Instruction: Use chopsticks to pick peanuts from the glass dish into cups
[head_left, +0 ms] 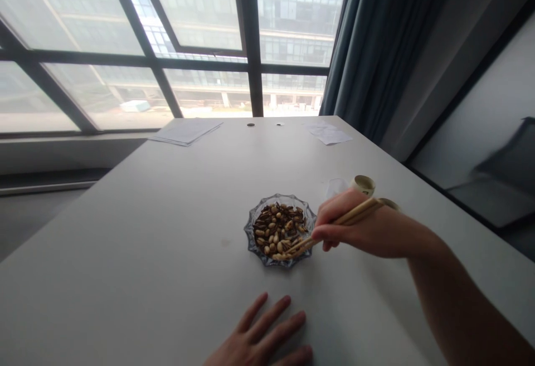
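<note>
My right hand [351, 224] grips a pair of wooden chopsticks [357, 210]. Their tips dip into the near right part of a clear glass dish [249, 232] with a scalloped rim. In the dish lies a mix of pale nuts [272, 238], which look like pistachios, and dark seeds [265, 218]. Whether the tips pinch a nut cannot be made out. On the near side of the dish, my left hand [267, 335] rests on the white table [167, 254], fingers spread, holding nothing. The bottom edge of the picture cuts off its wrist.
Just beyond my right hand stand a pale cup-like container [363, 184] and a clear plastic item [335, 188], both partly hidden. Paper sheets [186, 131] lie at the far left of the table, with another sheet [328, 132] at the far right. A curtain [376, 37] hangs beside the window.
</note>
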Tool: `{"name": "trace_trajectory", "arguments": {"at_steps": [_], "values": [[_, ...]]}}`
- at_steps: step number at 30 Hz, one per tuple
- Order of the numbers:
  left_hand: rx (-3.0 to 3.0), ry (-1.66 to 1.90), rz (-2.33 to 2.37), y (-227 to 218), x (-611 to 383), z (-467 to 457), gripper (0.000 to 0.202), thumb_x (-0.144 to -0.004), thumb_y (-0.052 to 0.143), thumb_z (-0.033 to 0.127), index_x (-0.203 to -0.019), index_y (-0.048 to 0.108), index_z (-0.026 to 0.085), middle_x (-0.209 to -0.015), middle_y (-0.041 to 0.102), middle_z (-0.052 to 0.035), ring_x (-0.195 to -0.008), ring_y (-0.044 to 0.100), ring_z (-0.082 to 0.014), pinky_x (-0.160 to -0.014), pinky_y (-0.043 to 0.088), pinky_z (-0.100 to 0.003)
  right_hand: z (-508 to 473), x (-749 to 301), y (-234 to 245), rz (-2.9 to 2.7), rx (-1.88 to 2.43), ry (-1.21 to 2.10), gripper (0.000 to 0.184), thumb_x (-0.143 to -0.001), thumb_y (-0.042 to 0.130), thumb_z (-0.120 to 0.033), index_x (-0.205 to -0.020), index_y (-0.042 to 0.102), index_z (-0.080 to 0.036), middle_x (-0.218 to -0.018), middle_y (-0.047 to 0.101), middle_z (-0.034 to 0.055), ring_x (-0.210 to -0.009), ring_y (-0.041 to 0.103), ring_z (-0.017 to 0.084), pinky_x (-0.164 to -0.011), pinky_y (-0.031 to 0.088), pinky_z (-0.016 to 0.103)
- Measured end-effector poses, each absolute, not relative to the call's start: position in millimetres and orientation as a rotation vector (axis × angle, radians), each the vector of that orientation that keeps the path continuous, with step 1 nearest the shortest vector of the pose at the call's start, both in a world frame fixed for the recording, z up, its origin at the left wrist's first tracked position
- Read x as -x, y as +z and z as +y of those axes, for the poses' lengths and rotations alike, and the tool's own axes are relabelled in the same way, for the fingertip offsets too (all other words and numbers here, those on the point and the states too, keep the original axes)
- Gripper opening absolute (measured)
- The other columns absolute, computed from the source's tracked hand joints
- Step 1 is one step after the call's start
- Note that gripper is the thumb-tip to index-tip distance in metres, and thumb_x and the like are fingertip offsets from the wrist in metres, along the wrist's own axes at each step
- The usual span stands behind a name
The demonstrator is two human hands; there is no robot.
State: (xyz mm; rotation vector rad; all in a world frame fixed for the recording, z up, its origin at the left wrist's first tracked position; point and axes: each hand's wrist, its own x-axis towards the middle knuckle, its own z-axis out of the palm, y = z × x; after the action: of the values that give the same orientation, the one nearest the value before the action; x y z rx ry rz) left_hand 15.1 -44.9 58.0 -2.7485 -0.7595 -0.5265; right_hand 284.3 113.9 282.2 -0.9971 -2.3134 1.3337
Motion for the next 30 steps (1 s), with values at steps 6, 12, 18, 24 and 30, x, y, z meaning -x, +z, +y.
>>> {"name": "trace_trajectory", "arguments": {"at_steps": [6,12,18,24,30], "values": [[2.811,-0.412,-0.800,83.2,-15.6,-47.2,0.062,-0.108,0.079,0.034,-0.164,0.054,0.037,-0.174,0.046,-0.0009,-0.161,0.043,-0.0286,-0.135,0.019,-0.055,121.9,-286.0,276.9,-2.308,1.088,1.099,0.036,-0.099,0.076,-0.048,-0.083,0.084,-0.017,-0.077,0.080,0.0050,-0.071,0.072,0.019,-0.062,0.051,0.026],[2.793,-0.394,-0.804,81.0,-16.8,-46.1,0.063,-0.108,0.079,0.033,-0.165,0.053,0.038,-0.174,0.046,0.0001,-0.161,0.044,-0.0288,-0.135,0.016,-0.056,118.5,-295.1,286.7,-2.209,1.207,1.031,0.033,-0.096,0.079,-0.047,-0.079,0.082,-0.019,-0.074,0.080,0.0038,-0.070,0.073,0.018,-0.062,0.052,0.024],[2.767,-0.445,-0.790,81.2,-16.7,-46.4,0.059,-0.109,0.077,0.034,-0.163,0.055,0.038,-0.174,0.047,-0.0012,-0.160,0.046,-0.0295,-0.135,0.019,-0.057,120.4,-282.1,272.7,-2.293,1.097,1.262,0.036,-0.098,0.077,-0.049,-0.083,0.083,-0.017,-0.077,0.081,0.0051,-0.073,0.074,0.020,-0.063,0.052,0.027],[2.799,-0.394,-0.812,79.6,-17.1,-47.5,0.063,-0.106,0.082,0.031,-0.163,0.055,0.038,-0.175,0.045,-0.0009,-0.162,0.042,-0.0294,-0.135,0.017,-0.056,121.9,-287.9,277.6,-2.272,1.177,1.025,0.038,-0.099,0.075,-0.050,-0.083,0.084,-0.017,-0.075,0.080,0.0054,-0.070,0.073,0.021,-0.061,0.050,0.028],[2.754,-0.575,-0.777,52.7,-18.4,-46.1,0.060,-0.107,0.081,0.036,-0.161,0.057,0.036,-0.176,0.042,-0.0043,-0.162,0.041,-0.0349,-0.133,0.018,-0.063,116.2,-283.8,277.3,-2.263,1.099,1.137,0.037,-0.098,0.077,-0.050,-0.080,0.082,-0.018,-0.075,0.079,0.0052,-0.070,0.072,0.019,-0.061,0.051,0.027]]}}
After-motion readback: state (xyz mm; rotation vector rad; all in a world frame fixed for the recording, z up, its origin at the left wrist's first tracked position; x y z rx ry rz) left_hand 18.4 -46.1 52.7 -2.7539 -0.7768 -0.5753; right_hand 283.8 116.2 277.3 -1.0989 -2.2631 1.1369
